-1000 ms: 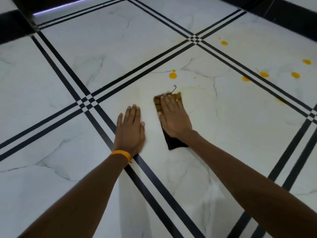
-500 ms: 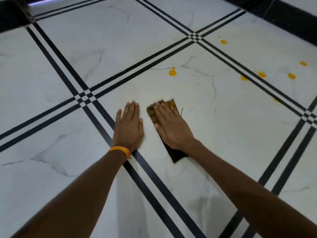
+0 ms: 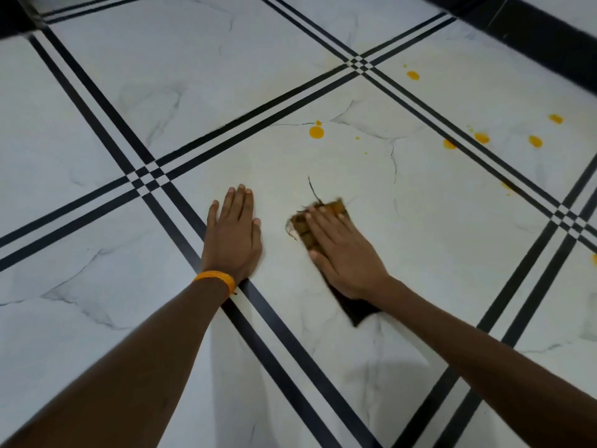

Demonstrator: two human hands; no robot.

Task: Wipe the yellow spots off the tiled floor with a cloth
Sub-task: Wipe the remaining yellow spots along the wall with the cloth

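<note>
My right hand (image 3: pixel 344 253) presses flat on a dark cloth (image 3: pixel 358 310) whose front end is stained yellow-brown, with loose threads sticking out. The cloth lies on the white marble-look tiled floor (image 3: pixel 420 253). My left hand (image 3: pixel 234 236) rests flat on the floor beside it, fingers together, holding nothing, an orange band on its wrist. A round yellow spot (image 3: pixel 316 132) sits on the tile ahead of the cloth. Several more yellow spots lie to the right: one (image 3: pixel 413 75) far off, and a group (image 3: pixel 481 137) by the black stripes.
Double black stripes (image 3: pixel 151 179) cross the floor between tiles. A black skirting band (image 3: pixel 542 30) runs along the far right edge. A faint yellowish smear shows on the tile around the cloth.
My right hand slid the cloth back toward me and left, then out to the right again. My left hand stayed planted on the floor.
</note>
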